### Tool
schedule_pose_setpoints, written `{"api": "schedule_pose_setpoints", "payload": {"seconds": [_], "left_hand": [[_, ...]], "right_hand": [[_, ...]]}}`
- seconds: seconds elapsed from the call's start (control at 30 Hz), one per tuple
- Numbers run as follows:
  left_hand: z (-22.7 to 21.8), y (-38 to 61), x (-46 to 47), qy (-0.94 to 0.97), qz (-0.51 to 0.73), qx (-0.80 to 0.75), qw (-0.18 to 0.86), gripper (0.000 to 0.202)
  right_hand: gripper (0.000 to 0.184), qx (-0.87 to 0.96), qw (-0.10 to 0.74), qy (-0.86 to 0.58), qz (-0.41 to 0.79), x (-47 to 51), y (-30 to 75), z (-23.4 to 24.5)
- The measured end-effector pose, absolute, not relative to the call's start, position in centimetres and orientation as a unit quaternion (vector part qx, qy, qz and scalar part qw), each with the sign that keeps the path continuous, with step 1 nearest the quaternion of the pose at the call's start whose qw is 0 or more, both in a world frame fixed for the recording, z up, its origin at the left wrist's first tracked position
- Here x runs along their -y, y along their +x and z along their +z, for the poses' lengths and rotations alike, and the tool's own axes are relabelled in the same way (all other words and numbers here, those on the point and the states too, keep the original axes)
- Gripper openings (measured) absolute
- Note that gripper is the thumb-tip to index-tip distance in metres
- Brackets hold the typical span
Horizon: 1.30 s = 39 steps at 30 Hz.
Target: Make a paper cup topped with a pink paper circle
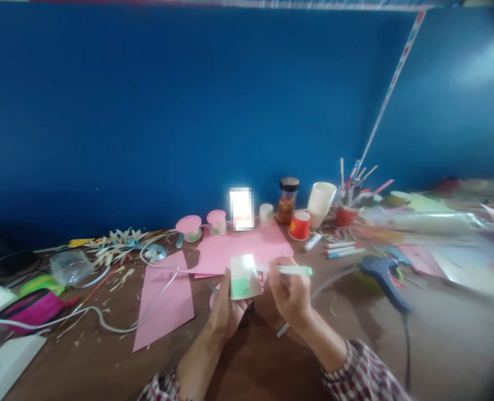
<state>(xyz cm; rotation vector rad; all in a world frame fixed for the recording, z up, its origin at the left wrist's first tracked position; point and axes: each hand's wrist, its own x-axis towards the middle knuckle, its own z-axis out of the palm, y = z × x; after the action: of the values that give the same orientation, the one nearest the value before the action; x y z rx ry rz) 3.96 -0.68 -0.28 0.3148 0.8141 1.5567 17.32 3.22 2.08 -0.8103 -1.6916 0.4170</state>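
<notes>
My left hand (225, 312) is wrapped round a white paper cup (244, 264) with a green coloured patch on its lower side. In my right hand (290, 292) is a felt-tip marker (299, 270) with a pale green end, held nearly level. Its front end points at the right side of the cup; whether it touches cannot be made out. Beneath the left hand lies a round piece of pink paper (212, 301), partly hidden, along with a dark object I cannot make out.
Pink sheets (163, 306) lie ahead and left. Behind stand pink-topped cups (216, 218), a red paper cup (299, 226), a dark-lidded jar (288, 203) and white cups (321, 200). A glue gun (382, 275) and several markers (342, 250) lie right; a white cable (117, 328) crosses the left.
</notes>
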Motion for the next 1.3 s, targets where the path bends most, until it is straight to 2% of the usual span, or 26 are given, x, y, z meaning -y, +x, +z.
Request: {"api": "schedule_pose_setpoints", "payload": {"seconds": [0.77,1.03,1.3], "left_hand": [[-0.25,3.83,0.54,0.118,0.687,-0.364,0.618,0.051],[-0.62,3.88,0.55,0.143,0.680,-0.361,0.621,0.051],[-0.60,4.09,0.57,0.152,0.682,-0.364,0.615,0.056]], "right_hand": [[0.013,0.730,0.568,-0.336,0.179,-3.11,17.30,1.88],[0.009,0.692,0.600,-0.337,0.219,-3.08,17.24,1.54],[0.009,0.700,0.588,-0.326,0.239,-2.63,17.11,1.65]]}}
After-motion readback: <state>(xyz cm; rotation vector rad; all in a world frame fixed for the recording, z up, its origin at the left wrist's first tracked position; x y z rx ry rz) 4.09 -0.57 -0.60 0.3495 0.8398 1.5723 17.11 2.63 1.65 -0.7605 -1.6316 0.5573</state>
